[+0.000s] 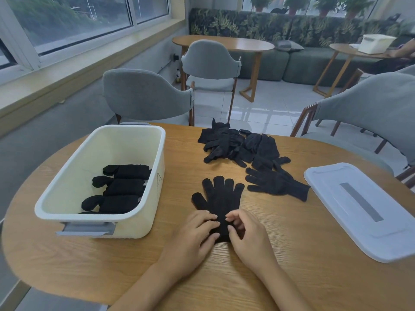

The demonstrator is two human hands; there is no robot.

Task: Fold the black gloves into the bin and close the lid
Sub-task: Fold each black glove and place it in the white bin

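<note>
Flat glove (219,199) lower centre on table (292,254), fingers toward frame top | left hand (194,234) fingers curled, holding its cuff | right hand (244,232) pinching cuff likewise | bin (98,217) left, folded gloves (122,188) inside | glove pile (242,147) upper centre | lid (363,209) lying right, off bin.

cuff end of the flat glove (219,204) buried under both hands, lowest folded glove in the bin (155,176) mostly behind the near rim, lid (363,212) clipped by the right edge, glove pile (240,145) — can't count it, forearms cut off at the bottom
</note>
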